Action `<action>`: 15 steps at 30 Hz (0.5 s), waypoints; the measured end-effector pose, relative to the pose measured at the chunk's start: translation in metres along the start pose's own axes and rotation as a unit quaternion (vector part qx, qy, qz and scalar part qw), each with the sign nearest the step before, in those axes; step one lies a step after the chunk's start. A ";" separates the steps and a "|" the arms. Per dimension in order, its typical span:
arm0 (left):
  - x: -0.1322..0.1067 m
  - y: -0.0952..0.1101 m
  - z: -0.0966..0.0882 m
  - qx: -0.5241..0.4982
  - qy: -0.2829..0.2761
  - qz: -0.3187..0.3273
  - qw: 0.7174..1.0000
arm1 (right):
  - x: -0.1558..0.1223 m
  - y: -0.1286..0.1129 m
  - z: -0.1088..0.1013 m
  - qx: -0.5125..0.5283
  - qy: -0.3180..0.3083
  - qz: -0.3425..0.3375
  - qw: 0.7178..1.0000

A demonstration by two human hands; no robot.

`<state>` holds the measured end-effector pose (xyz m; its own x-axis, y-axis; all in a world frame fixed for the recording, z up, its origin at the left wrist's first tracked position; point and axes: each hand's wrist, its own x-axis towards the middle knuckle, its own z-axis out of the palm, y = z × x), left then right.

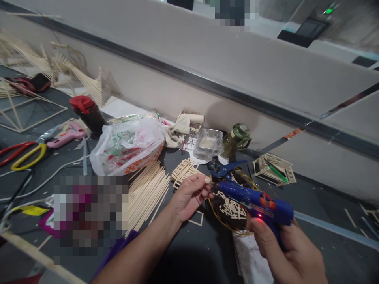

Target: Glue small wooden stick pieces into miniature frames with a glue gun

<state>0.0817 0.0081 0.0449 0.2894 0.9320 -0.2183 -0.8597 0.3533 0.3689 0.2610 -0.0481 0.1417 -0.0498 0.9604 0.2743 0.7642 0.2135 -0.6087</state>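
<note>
My right hand [291, 252] is wrapped round a blue glue gun [242, 196] with a glowing red light and points its nozzle left. My left hand [189, 193] pinches a small pale wooden piece [207, 180] close to the nozzle tip; whether they touch I cannot tell. Below the gun lies a round dark tray with a yellow woven rim [218, 225], holding short cut wooden bits [232, 209]. Blue-handled pliers [226, 169] lie at its far edge. Beyond my left hand is a pile of wooden lattice pieces [184, 169], with a bundle of thin sticks [148, 191] to the left.
A white plastic bag [130, 144], red-lidded bottle [89, 114], green flask [235, 140] and wrapped metal box [208, 141] stand along the partition. Scissors [32, 154], a pink glue gun [68, 136] and cords lie left. A small wooden frame [274, 169] sits right.
</note>
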 end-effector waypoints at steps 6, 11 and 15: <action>-0.001 0.000 0.001 0.005 -0.005 0.004 1.000 | -0.002 0.003 0.001 0.006 0.007 0.013 1.000; -0.002 -0.002 0.000 0.012 -0.019 0.014 1.000 | -0.004 0.005 0.001 0.027 0.014 0.042 0.999; -0.003 -0.002 0.000 0.025 -0.030 0.027 0.999 | -0.007 0.009 0.000 0.034 0.022 0.082 0.996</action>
<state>0.0827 0.0045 0.0442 0.2687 0.9526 -0.1428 -0.8527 0.3042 0.4246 0.2682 -0.0526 0.1346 0.1017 0.9746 0.1994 0.7142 0.0680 -0.6966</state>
